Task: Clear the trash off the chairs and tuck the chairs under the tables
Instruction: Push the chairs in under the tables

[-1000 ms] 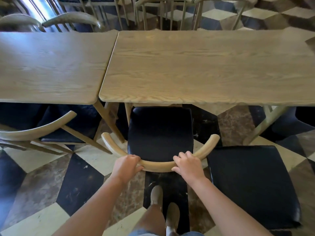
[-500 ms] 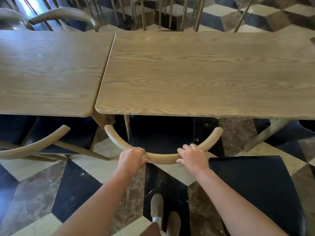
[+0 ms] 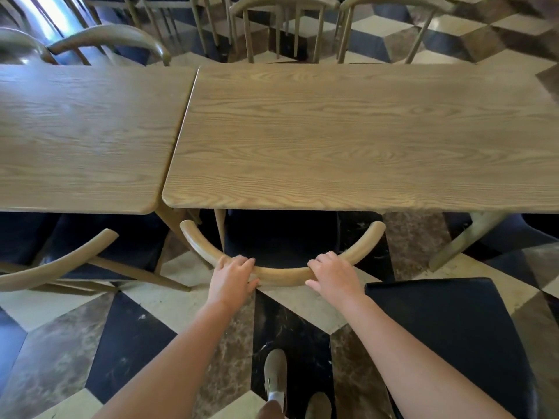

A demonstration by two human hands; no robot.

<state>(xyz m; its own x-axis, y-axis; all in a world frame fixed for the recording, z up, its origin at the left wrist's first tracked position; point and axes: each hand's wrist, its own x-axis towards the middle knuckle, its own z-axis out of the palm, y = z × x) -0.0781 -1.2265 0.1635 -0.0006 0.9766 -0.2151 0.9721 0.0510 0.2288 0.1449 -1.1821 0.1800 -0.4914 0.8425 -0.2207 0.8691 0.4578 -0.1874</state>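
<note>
A wooden chair with a curved backrest [image 3: 282, 272] and a dark seat stands in front of me. Its seat [image 3: 281, 234] is mostly hidden under the right-hand wooden table [image 3: 363, 140]. My left hand [image 3: 231, 275] grips the backrest left of its middle. My right hand [image 3: 332, 275] grips it right of the middle. No trash shows on this chair or on the tabletops.
A second wooden table [image 3: 81, 134] adjoins on the left, with a chair [image 3: 60, 264] partly under it. Another dark-seated chair [image 3: 447, 337] stands out at my lower right. More chairs [image 3: 281, 13] line the far side. The floor is checkered stone tile.
The chair has slid forward, so its seat is now almost wholly beneath the table. Both hands stayed on the backrest and I stepped closer.
</note>
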